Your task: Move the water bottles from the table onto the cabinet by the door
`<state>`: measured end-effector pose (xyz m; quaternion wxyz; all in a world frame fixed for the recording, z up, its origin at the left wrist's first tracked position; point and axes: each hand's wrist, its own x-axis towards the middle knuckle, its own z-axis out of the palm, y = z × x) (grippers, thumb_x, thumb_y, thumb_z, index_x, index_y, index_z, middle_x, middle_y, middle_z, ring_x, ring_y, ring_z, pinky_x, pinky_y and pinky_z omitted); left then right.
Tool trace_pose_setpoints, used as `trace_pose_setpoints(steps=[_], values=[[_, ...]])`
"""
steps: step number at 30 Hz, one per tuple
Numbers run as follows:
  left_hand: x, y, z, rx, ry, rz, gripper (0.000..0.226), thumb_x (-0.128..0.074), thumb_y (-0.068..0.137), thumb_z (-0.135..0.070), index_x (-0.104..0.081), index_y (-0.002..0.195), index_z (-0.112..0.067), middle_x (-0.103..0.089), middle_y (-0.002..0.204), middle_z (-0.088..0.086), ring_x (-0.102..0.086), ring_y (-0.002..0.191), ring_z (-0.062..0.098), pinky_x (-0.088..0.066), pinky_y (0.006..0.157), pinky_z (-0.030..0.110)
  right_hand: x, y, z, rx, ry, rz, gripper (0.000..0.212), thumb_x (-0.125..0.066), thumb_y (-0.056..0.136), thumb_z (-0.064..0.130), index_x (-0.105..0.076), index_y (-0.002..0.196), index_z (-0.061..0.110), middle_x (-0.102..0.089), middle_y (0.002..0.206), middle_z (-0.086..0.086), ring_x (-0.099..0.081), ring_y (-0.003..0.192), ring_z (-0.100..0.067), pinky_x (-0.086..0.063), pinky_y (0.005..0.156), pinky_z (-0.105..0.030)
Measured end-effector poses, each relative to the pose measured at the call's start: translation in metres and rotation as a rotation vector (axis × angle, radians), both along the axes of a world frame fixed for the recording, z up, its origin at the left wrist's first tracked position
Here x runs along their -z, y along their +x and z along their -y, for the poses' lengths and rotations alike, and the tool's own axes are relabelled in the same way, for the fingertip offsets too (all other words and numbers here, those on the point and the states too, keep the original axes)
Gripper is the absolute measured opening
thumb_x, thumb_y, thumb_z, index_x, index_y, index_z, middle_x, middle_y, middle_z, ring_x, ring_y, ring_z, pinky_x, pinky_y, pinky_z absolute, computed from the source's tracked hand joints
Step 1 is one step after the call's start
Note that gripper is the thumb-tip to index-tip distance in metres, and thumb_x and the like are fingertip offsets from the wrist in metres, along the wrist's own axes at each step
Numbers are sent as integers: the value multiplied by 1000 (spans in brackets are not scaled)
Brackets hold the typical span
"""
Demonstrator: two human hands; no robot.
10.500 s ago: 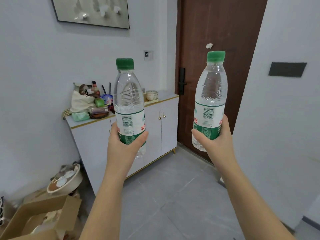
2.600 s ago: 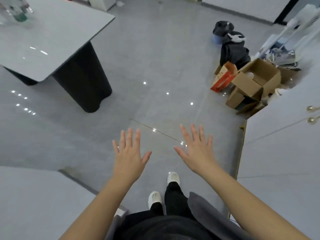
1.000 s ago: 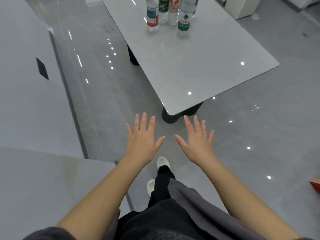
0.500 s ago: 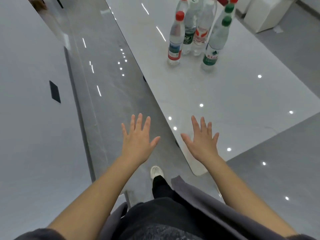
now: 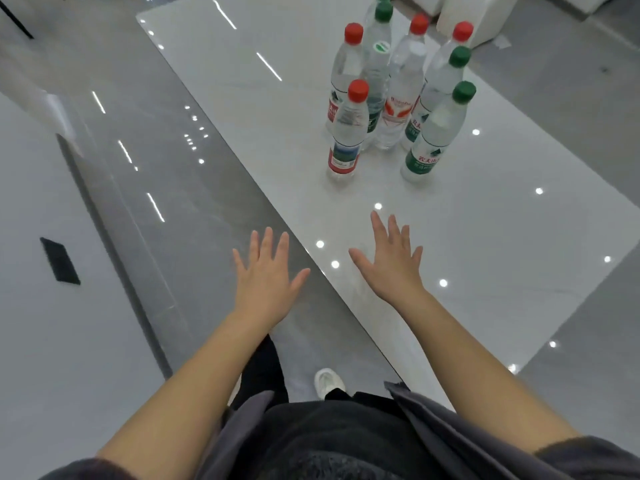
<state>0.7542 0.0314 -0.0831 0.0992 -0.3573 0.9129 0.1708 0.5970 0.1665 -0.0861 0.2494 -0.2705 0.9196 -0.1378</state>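
Several clear water bottles with red or green caps stand upright in a cluster on the glossy white table (image 5: 485, 237). Nearest me are a red-capped bottle (image 5: 346, 133) and a green-capped bottle (image 5: 433, 136); the others crowd behind them. My left hand (image 5: 266, 268) hovers flat with fingers spread over the floor, just left of the table's long edge. My right hand (image 5: 391, 261) is spread above the tabletop, well short of the bottles. Both hands hold nothing. The cabinet and door are out of view.
A grey wall (image 5: 52, 341) with a black plate (image 5: 59, 260) runs along my left, leaving a narrow strip of glossy floor (image 5: 145, 143) beside the table. A white box (image 5: 481, 19) stands beyond the table's far end. My white shoe (image 5: 327, 381) shows below.
I have walked closer to the table: the bottles now appear larger and nearer, and my right hand has come over the tabletop. Both hands stay spread and empty.
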Motion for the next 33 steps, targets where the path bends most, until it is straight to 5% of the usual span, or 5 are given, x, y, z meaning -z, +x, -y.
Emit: trace_pose_setpoints(steps=[17, 24, 27, 30, 33], values=[[22, -116, 168, 486, 26, 48, 72, -30, 98, -55, -8, 154, -16, -1, 162, 11, 6, 148, 31, -4, 116, 57, 10, -21, 119, 495, -21, 107, 83, -46, 94, 56, 5, 155, 34, 8, 165, -2, 11, 151, -28, 2, 119, -57], [35, -165, 199, 473, 100, 35, 72, -37, 97, -52, -11, 153, -15, -7, 161, 11, 1, 149, 31, -5, 117, 54, 24, -61, 148, 600, -230, 134, 98, -68, 82, 52, -6, 155, 30, -13, 163, 2, -13, 150, -23, -15, 119, -56], [40, -185, 218, 439, 184, -37, 75, -45, 96, -49, -13, 153, -12, -14, 160, 12, -7, 148, 31, -9, 118, 50, 25, -68, 165, 731, -483, 206, 101, -78, 74, 45, -17, 153, 29, -29, 157, 10, -31, 142, -8, -32, 116, -40], [40, -209, 237, 356, 413, -206, 83, -62, 89, -39, -16, 152, -9, -23, 157, 11, -21, 144, 28, -20, 117, 42, 27, -72, 179, 850, -641, 220, 90, -83, 75, 29, -28, 146, 29, -46, 139, 19, -44, 115, 20, -36, 89, -1], [43, -241, 255, 305, 586, -264, 91, -71, 85, -30, -12, 153, -13, -20, 157, 4, -21, 144, 18, -21, 107, 22, 35, -77, 194, 955, -694, 198, 80, -86, 74, 25, -35, 134, 33, -50, 121, 31, -47, 104, 27, -37, 82, 4]])
